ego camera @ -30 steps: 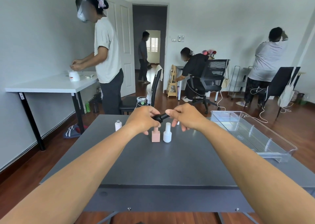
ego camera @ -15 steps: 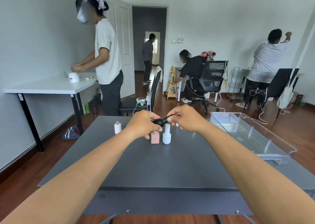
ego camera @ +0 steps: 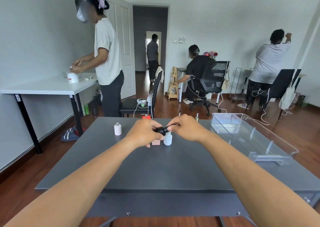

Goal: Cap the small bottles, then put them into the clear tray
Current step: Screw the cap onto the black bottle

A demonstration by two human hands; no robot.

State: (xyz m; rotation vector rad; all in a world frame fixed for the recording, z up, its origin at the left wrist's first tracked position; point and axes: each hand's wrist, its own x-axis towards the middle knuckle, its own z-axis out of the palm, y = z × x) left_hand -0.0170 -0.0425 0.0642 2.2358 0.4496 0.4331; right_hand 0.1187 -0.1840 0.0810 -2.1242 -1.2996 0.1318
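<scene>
Our left hand (ego camera: 144, 133) grips a black bottle (ego camera: 160, 130) above the grey table (ego camera: 155, 166) centre; our right hand (ego camera: 186, 129) pinches its cap (ego camera: 170, 126). Clear tray (ego camera: 277, 155): far right corner, empty.

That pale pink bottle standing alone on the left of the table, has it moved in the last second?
No. The pale pink bottle stands in the same spot near the grey table's far-left corner, uncapped and untouched.
</scene>
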